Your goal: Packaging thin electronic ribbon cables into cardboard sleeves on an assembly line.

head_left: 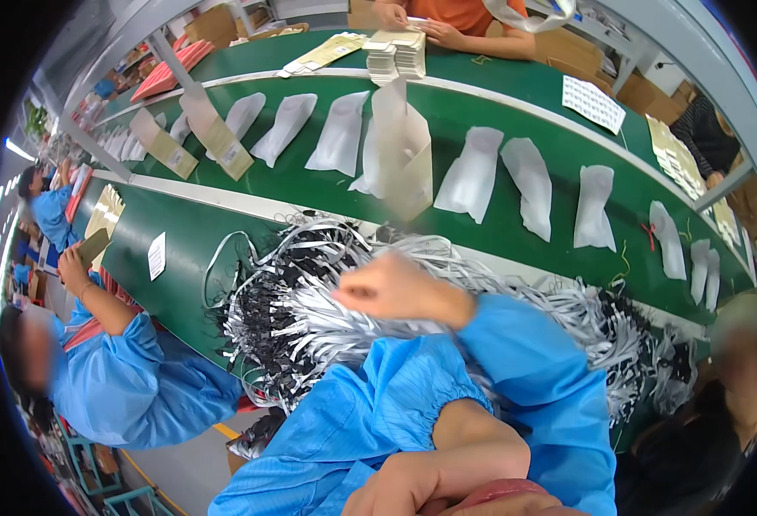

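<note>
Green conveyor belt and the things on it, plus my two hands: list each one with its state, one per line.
Green conveyor belt: loaded, a row of pouches along it.
Flat white pouches: lying flat, spaced apart.
Tall white paper bag: upright, blurred.
Heap of black and white straps: tangled, piled at the near edge.
Stack of white cards: stacked, under another person's hands.
Right hand: closed in a fist above the heap, blurred.
Left hand: low near the camera; grip unclear.

- White soft pouches [340, 133] lie in a row along the green belt surface [482, 112].
- Tan paper bag [404, 150], blurred, upright mid-belt.
- White label sheet [593, 103] far right.
- Small white card [156, 255] on the near surface.
</note>
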Available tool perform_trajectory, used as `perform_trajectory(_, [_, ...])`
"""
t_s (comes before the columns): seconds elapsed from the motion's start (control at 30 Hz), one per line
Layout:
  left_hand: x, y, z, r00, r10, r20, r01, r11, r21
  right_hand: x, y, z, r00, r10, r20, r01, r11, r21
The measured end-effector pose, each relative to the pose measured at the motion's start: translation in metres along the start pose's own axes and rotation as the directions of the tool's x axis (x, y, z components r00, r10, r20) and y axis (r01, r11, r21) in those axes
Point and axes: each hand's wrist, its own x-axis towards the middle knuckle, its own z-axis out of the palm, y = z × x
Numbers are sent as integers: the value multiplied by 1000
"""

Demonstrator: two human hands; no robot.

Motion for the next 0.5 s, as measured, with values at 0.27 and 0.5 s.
perform_trajectory(0.27, [-12,1,13,968,-202,-150,218,971,100,1,36,16,976,166,-143,-155,984,83])
perform_trajectory(0.5, [-3,-23,6,920,-383,-79,391,893,223,-7,44,21,972,222,-74,-215,973,86])
